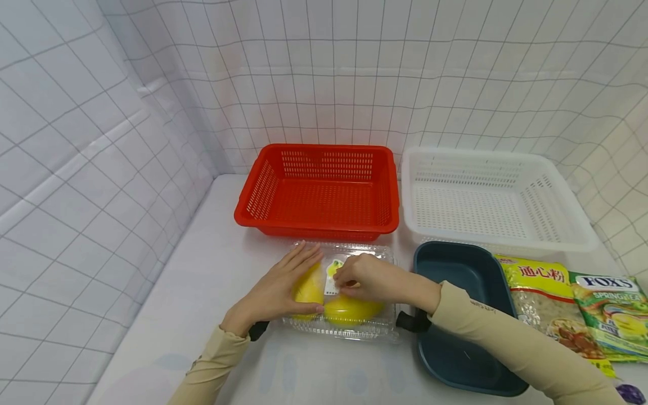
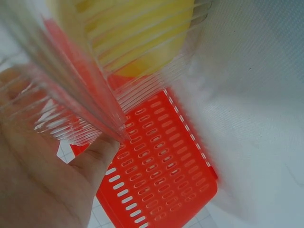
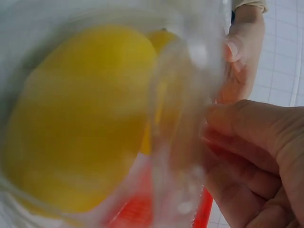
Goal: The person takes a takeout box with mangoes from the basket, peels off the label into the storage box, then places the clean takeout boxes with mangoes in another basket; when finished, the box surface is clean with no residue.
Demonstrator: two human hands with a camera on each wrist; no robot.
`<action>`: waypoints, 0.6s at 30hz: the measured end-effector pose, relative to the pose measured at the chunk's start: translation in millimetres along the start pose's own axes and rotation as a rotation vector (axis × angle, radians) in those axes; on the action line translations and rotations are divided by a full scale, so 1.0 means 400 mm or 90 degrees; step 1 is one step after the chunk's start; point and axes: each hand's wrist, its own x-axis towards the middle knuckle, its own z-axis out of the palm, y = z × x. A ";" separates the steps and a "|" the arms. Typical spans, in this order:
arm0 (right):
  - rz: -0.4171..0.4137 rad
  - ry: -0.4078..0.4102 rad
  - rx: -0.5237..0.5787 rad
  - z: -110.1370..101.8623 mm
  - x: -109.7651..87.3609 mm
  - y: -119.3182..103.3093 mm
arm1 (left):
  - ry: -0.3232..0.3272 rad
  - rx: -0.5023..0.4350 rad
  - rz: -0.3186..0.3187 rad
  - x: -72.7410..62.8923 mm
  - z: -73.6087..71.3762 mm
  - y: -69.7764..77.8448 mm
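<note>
A clear plastic clamshell box [image 1: 349, 332] lies on the table, holding yellow mango-like fruits [image 1: 349, 316] and bearing a white label [image 1: 331, 286]. My left hand [image 1: 283, 284] rests over its left side, fingers long and spread, thumb reaching across the near part. In the left wrist view its thumb touches a ridged clear edge. Over the label, my right hand [image 1: 367, 275] has curled fingers that cover part of it. The right wrist view has the right fingertips [image 3: 216, 116] pinching at blurred clear plastic beside a large yellow fruit [image 3: 80, 118]; exactly which part they pinch is unclear.
Behind the box stands a red basket [image 1: 316, 230], with a white basket [image 1: 498, 242] to its right. A dark blue tub [image 1: 455, 360] sits under the right forearm. At far right lie a yellow pasta bag [image 1: 544, 304] and a green FOX'S bag [image 1: 615, 315].
</note>
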 end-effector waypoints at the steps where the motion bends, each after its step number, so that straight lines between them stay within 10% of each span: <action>1: 0.008 0.000 0.010 0.000 0.000 0.000 | 0.001 0.001 0.000 0.000 0.000 0.000; 18: 0.026 0.023 0.086 0.010 0.015 0.016 | 0.003 0.004 0.008 0.001 0.000 0.002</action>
